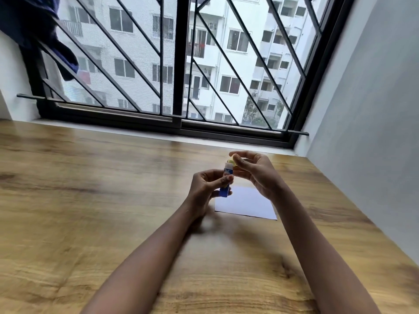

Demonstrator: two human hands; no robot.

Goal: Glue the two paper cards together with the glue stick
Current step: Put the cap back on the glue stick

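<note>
Two hands above the wooden tabletop. Item 1: left hand, fingers curled round a blue glue stick, held upright. Item 2: right hand, fingertips pinching the yellow cap at the stick's top. Item 3: white paper card, flat on the tabletop beneath both hands.

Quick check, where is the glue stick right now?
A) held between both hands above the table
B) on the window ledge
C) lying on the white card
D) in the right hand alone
A: the left hand grips the blue glue stick while the right hand pinches its yellow cap.
</note>
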